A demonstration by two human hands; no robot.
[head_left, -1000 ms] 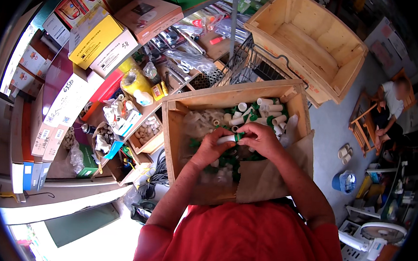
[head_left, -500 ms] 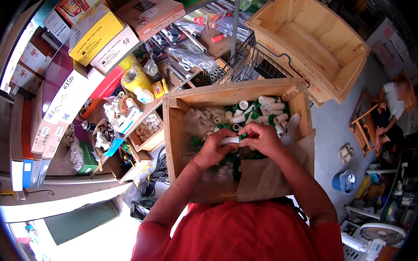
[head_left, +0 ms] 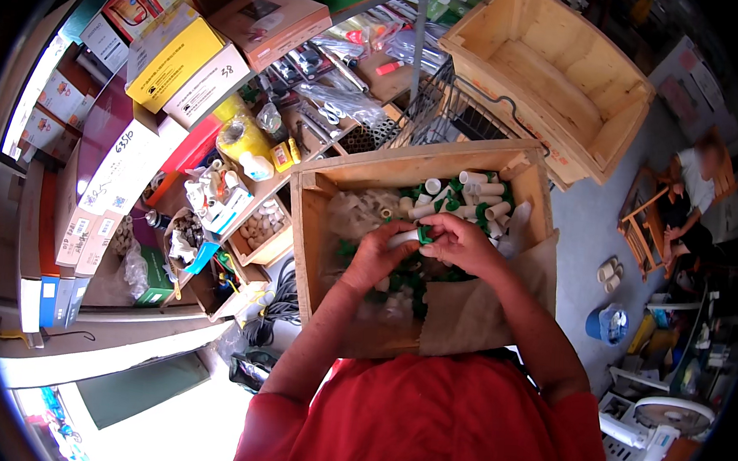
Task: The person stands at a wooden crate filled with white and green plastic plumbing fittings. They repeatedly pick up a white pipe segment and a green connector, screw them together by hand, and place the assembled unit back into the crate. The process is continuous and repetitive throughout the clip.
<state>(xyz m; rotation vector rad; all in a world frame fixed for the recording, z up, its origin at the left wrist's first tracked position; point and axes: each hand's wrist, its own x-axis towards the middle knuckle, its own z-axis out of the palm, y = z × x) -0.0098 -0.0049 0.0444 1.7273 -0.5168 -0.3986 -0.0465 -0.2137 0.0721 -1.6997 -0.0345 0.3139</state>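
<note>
Above an open wooden box (head_left: 407, 161), both my hands meet on one short white plastic tube (head_left: 401, 238). My left hand (head_left: 376, 255) grips the tube's body between thumb and fingers. At the other end, my right hand (head_left: 464, 243) pinches a green plastic piece (head_left: 424, 235) that sits on the tube's end. Beneath the hands, the box holds many white tubes (head_left: 494, 210) with green parts among them, and clear plastic bags (head_left: 355, 213) at its left side. A brown sheet (head_left: 465, 317) covers the box's near right part and hides what lies under it.
Behind stands a second, larger wooden box (head_left: 555, 81) beside a black wire basket (head_left: 444, 108). To the left, shelves carry cartons, a yellow box (head_left: 172, 62) and trays of small fittings. At the right are a seated person (head_left: 694, 195), slippers (head_left: 610, 273), a blue bin (head_left: 607, 323) and a fan (head_left: 673, 415).
The green piece on the tube's end now shows clearly between my right fingers. The tube tilts up slightly more toward the right. Both hands stay close together over the box.
</note>
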